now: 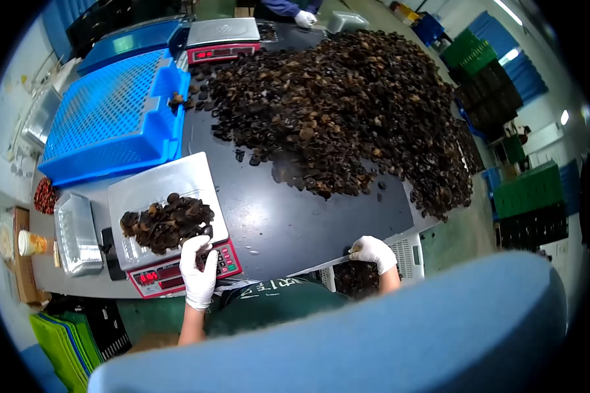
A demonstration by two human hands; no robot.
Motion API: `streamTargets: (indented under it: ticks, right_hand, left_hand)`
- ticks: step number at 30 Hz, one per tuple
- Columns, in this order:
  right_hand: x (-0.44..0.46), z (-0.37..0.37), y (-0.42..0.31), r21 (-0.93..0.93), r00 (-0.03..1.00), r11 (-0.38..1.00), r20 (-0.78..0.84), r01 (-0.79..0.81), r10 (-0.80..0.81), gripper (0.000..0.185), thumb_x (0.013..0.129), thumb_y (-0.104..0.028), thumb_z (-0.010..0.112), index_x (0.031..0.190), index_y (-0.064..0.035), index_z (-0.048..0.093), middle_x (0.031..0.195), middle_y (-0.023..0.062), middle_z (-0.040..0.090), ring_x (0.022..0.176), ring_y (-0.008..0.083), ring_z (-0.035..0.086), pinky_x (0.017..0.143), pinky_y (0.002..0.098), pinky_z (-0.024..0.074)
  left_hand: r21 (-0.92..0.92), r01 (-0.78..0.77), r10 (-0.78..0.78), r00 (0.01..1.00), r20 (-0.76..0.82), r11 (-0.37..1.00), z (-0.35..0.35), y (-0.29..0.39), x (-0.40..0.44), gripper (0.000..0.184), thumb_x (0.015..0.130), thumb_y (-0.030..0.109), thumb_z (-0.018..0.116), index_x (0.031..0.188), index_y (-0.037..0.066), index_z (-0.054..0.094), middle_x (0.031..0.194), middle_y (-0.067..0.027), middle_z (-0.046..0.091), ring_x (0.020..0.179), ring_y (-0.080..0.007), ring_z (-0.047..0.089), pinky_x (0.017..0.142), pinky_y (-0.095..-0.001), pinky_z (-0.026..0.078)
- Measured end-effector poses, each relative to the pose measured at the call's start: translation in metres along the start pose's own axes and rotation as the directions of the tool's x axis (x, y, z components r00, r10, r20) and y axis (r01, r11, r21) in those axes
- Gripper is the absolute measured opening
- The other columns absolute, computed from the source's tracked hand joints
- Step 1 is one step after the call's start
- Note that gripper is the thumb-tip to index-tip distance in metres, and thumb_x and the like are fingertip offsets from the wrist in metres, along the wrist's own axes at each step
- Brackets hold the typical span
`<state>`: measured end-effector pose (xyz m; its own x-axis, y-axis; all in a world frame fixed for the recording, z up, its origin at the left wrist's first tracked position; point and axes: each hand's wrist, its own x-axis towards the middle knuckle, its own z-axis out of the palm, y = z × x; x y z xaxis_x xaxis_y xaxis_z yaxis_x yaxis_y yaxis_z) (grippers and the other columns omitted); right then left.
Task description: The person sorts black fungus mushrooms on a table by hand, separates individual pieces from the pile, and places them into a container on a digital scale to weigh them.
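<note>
My left hand [198,272], in a white glove, is at the front edge of a red-and-silver digital scale [229,257]. Its thumb stands apart from its curled fingers, and the fingertips are beside dark wood ear mushrooms [167,223]. These lie heaped in a clear plastic tray [136,190] on the scale's plate, and red digits glow on the display. At the table's front edge, my white-gloved right hand [373,253] has its fingers pinched together. A small dark bit shows at its fingertips, too small to name. Below it is a white crate [410,255] with more dark mushrooms.
A big mushroom pile [347,111] covers the back and right of the dark table [288,229]. Blue crates [111,111] stand at the left, near stacked clear trays [78,236]. Beyond the second scale [223,39] is another person's gloved hand [305,18].
</note>
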<state>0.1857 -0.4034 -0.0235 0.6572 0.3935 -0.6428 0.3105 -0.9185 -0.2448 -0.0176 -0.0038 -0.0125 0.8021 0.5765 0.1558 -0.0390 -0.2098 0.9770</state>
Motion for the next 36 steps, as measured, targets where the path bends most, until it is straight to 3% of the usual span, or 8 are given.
streamTargets:
  ticks: [4, 9, 13, 16, 19, 25, 29, 36]
  right_hand:
    - [0.019, 0.004, -0.005, 0.214, 0.9, 0.97, -0.436, 0.112, -0.008, 0.032, 0.079, -0.032, 0.071, 0.097, -0.0056, 0.069, 0.095, 0.0139, 0.069, 0.092, 0.0331, 0.065, 0.08, 0.0391, 0.052]
    - [0.111, 0.015, -0.038, 0.267, 0.492, 0.887, -0.869, 0.376, 0.053, 0.03, 0.086, -0.019, 0.067, 0.112, -0.0058, 0.064, 0.107, 0.0131, 0.066, 0.093, 0.0272, 0.066, 0.082, 0.0352, 0.0525]
    - [0.159, 0.021, -0.039, 0.392, 0.633, 0.858, -0.767, 0.333, 0.104, 0.022, 0.089, -0.017, 0.065, 0.105, -0.0026, 0.066, 0.091, 0.0102, 0.069, 0.077, 0.0229, 0.067, 0.071, 0.0316, 0.0524]
    - [0.13, 0.009, -0.068, 0.912, 0.918, 0.154, -0.392, 0.38, 0.057, 0.014, 0.094, -0.013, 0.061, 0.098, -0.0003, 0.065, 0.08, 0.0001, 0.062, 0.065, 0.0063, 0.056, 0.06, 0.0216, 0.0475]
    - [0.101, 0.008, -0.093, 0.957, 0.946, -0.091, -0.288, 0.277, -0.148, 0.015, 0.094, -0.013, 0.062, 0.099, 0.0015, 0.064, 0.079, 0.0014, 0.062, 0.065, 0.0084, 0.057, 0.06, 0.0224, 0.0482]
    - [0.067, 0.018, -0.145, 0.971, 0.889, 0.135, -0.122, 0.2, -0.441, 0.017, 0.094, -0.015, 0.06, 0.088, 0.0002, 0.064, 0.073, 0.0023, 0.061, 0.063, 0.0087, 0.054, 0.061, 0.0234, 0.0455]
    - [0.051, 0.024, -0.176, 0.905, 0.846, 0.301, -0.109, 0.302, -0.522, 0.014, 0.091, -0.012, 0.066, 0.09, 0.0014, 0.066, 0.077, 0.0041, 0.065, 0.065, 0.0084, 0.057, 0.062, 0.024, 0.0477]
    - [0.071, 0.042, -0.177, 0.948, 0.857, 0.191, -0.129, 0.254, -0.5, 0.025, 0.096, -0.012, 0.058, 0.117, 0.0008, 0.065, 0.093, 0.0054, 0.069, 0.078, 0.0082, 0.058, 0.074, 0.0225, 0.0484]
  left_hand:
    - [0.0, -0.023, 0.023, 0.999, 0.043, 1.0, 0.02, -0.001, 0.003, 0.029, 0.083, -0.003, 0.064, 0.112, 0.002, 0.058, 0.102, -0.0064, 0.059, 0.091, -0.0149, 0.06, 0.085, -0.0289, 0.049]
    - [0.091, -0.081, 0.065, 0.984, 0.166, 0.993, 0.045, 0.002, 0.004, 0.03, 0.081, -0.004, 0.064, 0.11, 0.003, 0.061, 0.1, -0.0075, 0.059, 0.088, -0.0166, 0.059, 0.081, -0.0291, 0.049]
    - [0.083, -0.066, 0.043, 0.965, 0.259, 0.994, 0.06, 0.0, -0.004, 0.031, 0.081, -0.003, 0.064, 0.111, 0.003, 0.061, 0.104, -0.0086, 0.059, 0.088, -0.0172, 0.06, 0.081, -0.0293, 0.05]
    - [0.075, -0.034, 0.01, 0.954, 0.299, 0.997, 0.068, -0.003, -0.011, 0.032, 0.081, -0.003, 0.064, 0.113, 0.003, 0.061, 0.105, -0.0085, 0.058, 0.088, -0.0168, 0.061, 0.082, -0.0284, 0.05]
    - [0.052, 0.087, -0.099, 0.942, 0.322, 0.995, 0.076, -0.005, -0.015, 0.031, 0.083, -0.002, 0.065, 0.113, 0.002, 0.06, 0.106, -0.0079, 0.057, 0.086, -0.0137, 0.062, 0.081, -0.0272, 0.051]
    - [-0.163, 0.282, -0.209, 0.91, 0.359, 0.946, 0.089, -0.001, -0.014, 0.062, 0.087, 0.005, 0.066, 0.143, 0.004, 0.038, 0.131, -0.0116, 0.048, 0.1, -0.0151, 0.059, 0.085, -0.028, 0.052]
    - [0.065, 0.117, -0.133, 0.916, 0.38, 0.991, 0.076, 0.011, -0.002, 0.04, 0.088, 0.004, 0.066, 0.127, 0.004, 0.057, 0.116, -0.0082, 0.063, 0.098, -0.0133, 0.062, 0.081, -0.0264, 0.05]
    - [0.594, -0.176, 0.422, 0.854, -0.305, 0.785, -0.029, 0.01, 0.032, 0.023, 0.083, -0.001, 0.064, 0.106, 0.002, 0.063, 0.1, -0.0142, 0.062, 0.095, -0.0289, 0.061, 0.085, -0.0358, 0.05]
